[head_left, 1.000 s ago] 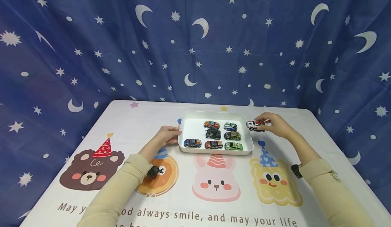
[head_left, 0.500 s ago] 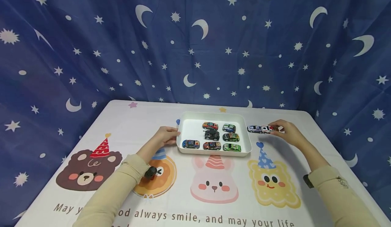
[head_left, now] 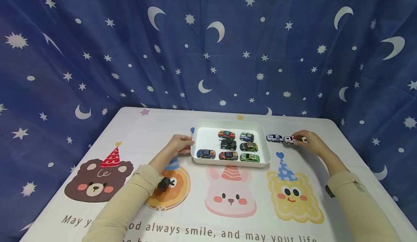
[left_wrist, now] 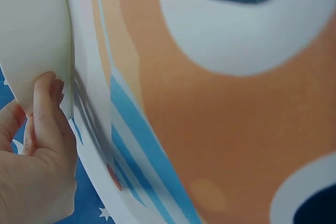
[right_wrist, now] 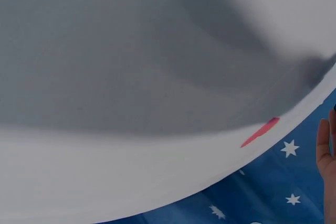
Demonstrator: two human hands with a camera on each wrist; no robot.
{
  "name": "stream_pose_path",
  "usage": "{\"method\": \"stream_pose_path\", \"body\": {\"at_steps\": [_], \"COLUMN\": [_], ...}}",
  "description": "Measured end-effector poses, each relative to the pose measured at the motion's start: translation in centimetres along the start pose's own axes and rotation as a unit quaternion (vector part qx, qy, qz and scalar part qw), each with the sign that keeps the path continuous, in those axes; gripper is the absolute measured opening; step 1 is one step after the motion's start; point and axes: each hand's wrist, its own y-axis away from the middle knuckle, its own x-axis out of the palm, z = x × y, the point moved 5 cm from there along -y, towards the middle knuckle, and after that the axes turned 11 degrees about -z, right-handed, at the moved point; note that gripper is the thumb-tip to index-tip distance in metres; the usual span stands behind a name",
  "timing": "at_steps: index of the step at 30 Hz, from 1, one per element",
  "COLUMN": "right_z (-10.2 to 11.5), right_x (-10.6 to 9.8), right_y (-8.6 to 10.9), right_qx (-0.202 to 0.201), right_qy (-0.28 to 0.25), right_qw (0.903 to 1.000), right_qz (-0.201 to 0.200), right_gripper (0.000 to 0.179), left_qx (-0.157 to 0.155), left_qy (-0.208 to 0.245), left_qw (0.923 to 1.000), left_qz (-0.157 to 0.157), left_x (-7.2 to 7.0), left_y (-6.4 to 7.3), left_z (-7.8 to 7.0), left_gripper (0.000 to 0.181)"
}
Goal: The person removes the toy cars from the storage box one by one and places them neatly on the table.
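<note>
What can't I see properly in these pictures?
Head view: part of the red-and-white car, covered by the right hand.
Head view: some letters of the writing, hidden by the left sleeve; the bottom edge cuts its lower line.
Head view: the lettering on the right sleeve, too small to read.
Left wrist view: most of the tray, beyond the picture's edge.
Right wrist view: most of that hand, cut off by the right edge.

On the cartoon-printed white table (head_left: 156, 126) lie a tray (head_left: 206, 137) and, beside it, two toy cars (head_left: 275, 138).
</note>
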Motion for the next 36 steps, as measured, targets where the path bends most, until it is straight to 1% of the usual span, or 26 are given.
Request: {"method": "stream_pose_path", "body": {"at_steps": [7, 11, 15, 23, 27, 32, 36], "right_z": [-1.7, -2.0, -2.0, -2.2, -2.3, -2.3, -2.3], "right_x": [0.0, 0.1, 0.3, 1.0, 1.3, 1.5, 1.8], "right_y": [-0.2, -0.3, -0.4, -0.3, -0.3, -0.5, -0.9], "right_qx": [0.002, 0.002, 0.014, 0.02, 0.037, 0.054, 0.056], "right_qy": [0.024, 0.034, 0.029, 0.008, 0.002, -0.002, 0.0], "right_qw": [0.9997, 0.9992, 0.9989, 0.9987, 0.9978, 0.9963, 0.9954], "right_qz": [0.01, 0.021, 0.033, 0.046, 0.056, 0.067, 0.078], "right_gripper": [0.03, 0.03, 0.032, 0.027, 0.027, 0.033, 0.042], "left_qx": [0.001, -0.007, -0.015, -0.014, -0.008, -0.004, -0.002], "left_qy": [-0.004, -0.013, -0.02, -0.016, -0.015, -0.015, -0.01], "left_qw": [1.0, 0.9999, 0.9996, 0.9997, 0.9998, 0.9998, 0.9999], "left_qz": [0.003, -0.001, -0.011, -0.011, -0.01, -0.01, -0.01], "left_x": [0.5, 0.6, 0.4, 0.1, 0.1, 0.1, 0.1], "left_y": [-0.1, 0.2, 0.2, 0.3, 0.4, 0.5, 0.4], "left_z": [0.2, 0.1, 0.0, -0.1, -0.2, -0.2, -0.3], "left_gripper": [0.037, 0.037, 0.036, 0.036, 0.036, 0.036, 0.036]}}
